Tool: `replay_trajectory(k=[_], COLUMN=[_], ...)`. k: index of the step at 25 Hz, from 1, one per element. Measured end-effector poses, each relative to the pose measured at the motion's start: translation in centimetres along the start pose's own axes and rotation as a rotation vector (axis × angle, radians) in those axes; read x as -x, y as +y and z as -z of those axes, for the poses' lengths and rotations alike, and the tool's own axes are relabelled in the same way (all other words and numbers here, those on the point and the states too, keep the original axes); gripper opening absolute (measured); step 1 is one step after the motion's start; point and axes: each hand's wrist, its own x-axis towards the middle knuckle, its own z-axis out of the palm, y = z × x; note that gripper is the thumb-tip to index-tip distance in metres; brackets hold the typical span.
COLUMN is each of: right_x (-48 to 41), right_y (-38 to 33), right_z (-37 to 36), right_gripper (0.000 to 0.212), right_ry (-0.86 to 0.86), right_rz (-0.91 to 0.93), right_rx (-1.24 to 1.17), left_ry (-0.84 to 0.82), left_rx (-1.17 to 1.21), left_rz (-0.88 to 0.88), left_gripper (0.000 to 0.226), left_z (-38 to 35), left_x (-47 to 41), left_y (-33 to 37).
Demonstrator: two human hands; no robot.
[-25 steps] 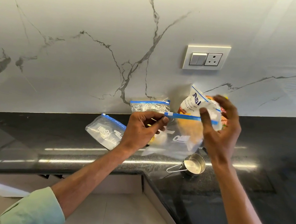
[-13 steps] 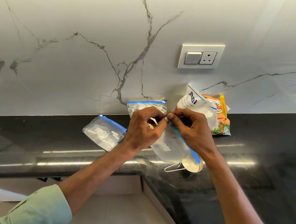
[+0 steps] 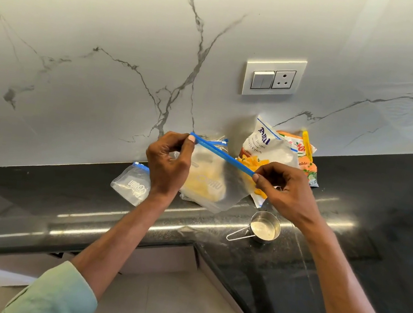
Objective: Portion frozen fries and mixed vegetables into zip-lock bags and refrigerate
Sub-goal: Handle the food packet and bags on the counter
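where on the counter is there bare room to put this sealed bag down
Free: the dark counter left of the small zip bag, and the stretch right of the measuring cup below the vegetable packet. Crowded: against the wall, where fries packet and bags cluster.

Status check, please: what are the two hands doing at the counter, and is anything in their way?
Left hand and right hand pinch opposite ends of blue zip strip. Zip-lock bag holds yellow fries. Measuring cup sits clear below.
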Motion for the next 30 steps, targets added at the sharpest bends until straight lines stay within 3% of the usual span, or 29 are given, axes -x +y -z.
replay_trajectory(k=[5,8,11,17,30], right_x=[0.4,1.6,3.2,4.6,5.1], right_y=[-0.8,-1.4,-1.4,-1.1,-1.3], right_z=[-0.8,-3.2,-5.5,-6.1,-5.4], right_gripper=[0.006,0.008,0.013,0.017,0.009], right_ry=[0.075,0.148,0.231,0.270,0.271], right_rz=[0.004,0.097,0.156,0.112,-0.143], right_rx=[-0.010,0.078,0.182,0.112,-0.224], left_ry=[0.113,-0.093,-0.123,-0.187,-0.313], left_rx=[-0.021,0.159,0.331,0.403,0.328], left_rz=[0.123,0.387,0.592,0.576,0.613], left_gripper=[0.015,0.030,0.033,0.015,0.011], left_z=[-1.4,-3.1,-4.5,-4.2,-4.9], left_x=[2.2,6.4,8.0,8.2,8.4], left_y=[0.3,1.7,1.9,1.1,0.6])
